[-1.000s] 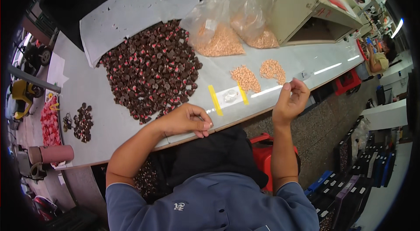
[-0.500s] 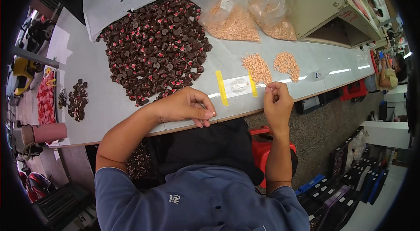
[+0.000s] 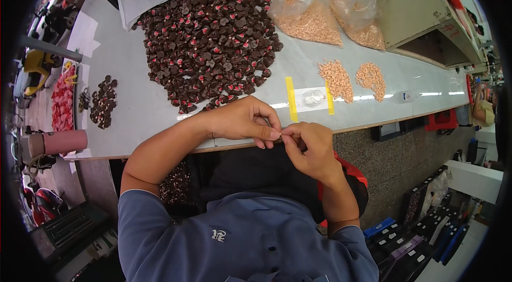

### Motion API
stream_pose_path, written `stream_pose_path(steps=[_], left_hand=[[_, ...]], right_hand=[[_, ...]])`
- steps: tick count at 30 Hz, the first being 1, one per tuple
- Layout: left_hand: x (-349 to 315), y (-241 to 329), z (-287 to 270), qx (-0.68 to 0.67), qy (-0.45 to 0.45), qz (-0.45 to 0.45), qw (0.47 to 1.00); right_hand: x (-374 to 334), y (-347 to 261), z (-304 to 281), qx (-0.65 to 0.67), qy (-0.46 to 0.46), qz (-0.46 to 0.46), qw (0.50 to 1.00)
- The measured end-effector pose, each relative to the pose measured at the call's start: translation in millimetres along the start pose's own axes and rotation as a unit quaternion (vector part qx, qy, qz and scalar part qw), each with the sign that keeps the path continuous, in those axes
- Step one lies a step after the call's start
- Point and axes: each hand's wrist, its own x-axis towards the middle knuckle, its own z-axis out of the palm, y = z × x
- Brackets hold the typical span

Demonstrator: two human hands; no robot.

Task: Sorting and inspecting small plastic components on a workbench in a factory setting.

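Note:
My left hand (image 3: 249,122) is closed just past the table's front edge, its thumb and fingers pinching something mostly hidden. Against its fingertips, my right hand (image 3: 311,146) pinches thumb to forefinger, and a tiny pale tan speck shows where the two hands meet. Beyond my left hand spreads a large heap of small dark brown parts (image 3: 208,42), many with red-pink spots. To the right lie two small piles of tan pieces, a nearer-left pile (image 3: 337,80) and a right pile (image 3: 371,80). Beside them, a small clear round item (image 3: 313,98) rests on a white patch between yellow tape strips.
Clear bags of tan pieces (image 3: 309,23) stand at the back, next to a grey-green cabinet (image 3: 421,10). A smaller dark pile (image 3: 103,103) and a pink cup (image 3: 65,142) are at left. A red stool (image 3: 349,170) stands by my right arm.
My right hand has come from the edge of the tan pile leftward and nearer, to meet my left fingertips. My left hand stays closed. The whole view has shifted slightly.

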Motion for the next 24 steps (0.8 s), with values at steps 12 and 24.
stream_pose_path(steps=[12,24], left_hand=[[0,0,0,0.02,-0.003,0.012,1.0],[0,-2,-1,-0.001,0.012,0.031,0.999]], right_hand=[[2,6,0,-0.009,-0.018,-0.011,1.0],[37,6,-65,-0.185,-0.071,-0.027,0.98]])
